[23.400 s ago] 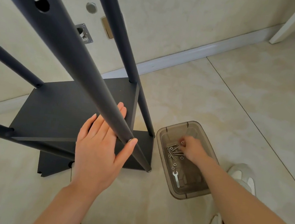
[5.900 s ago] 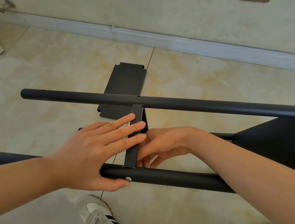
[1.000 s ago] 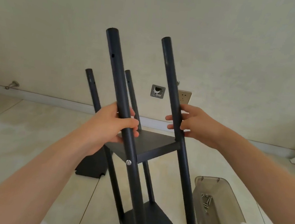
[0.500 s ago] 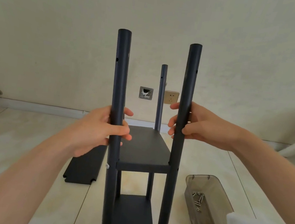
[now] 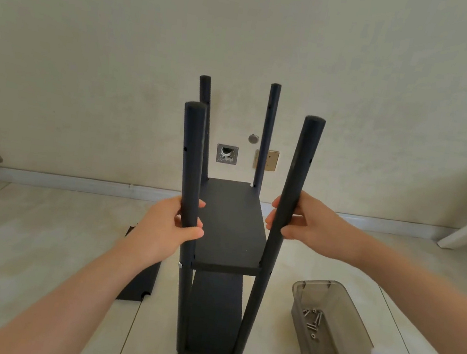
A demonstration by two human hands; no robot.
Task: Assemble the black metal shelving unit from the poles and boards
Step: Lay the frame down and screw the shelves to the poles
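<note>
Unit (image 5: 231,227) upright, 2 boards in. L hand (image 5: 165,227) fingers (image 5: 192,233) wrap front-L pole (image 5: 193,147); R hand (image 5: 309,228) grips front-R pole (image 5: 299,171). Next, prob.: fit spare board (image 5: 139,283), lying left of L fingers, w/ screws (image 5: 313,320).

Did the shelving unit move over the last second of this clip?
Yes. It leaned left a second ago; now the shelving unit stands upright, its poles straddling the wall socket, left hand and right hand gripping the front poles.
</note>
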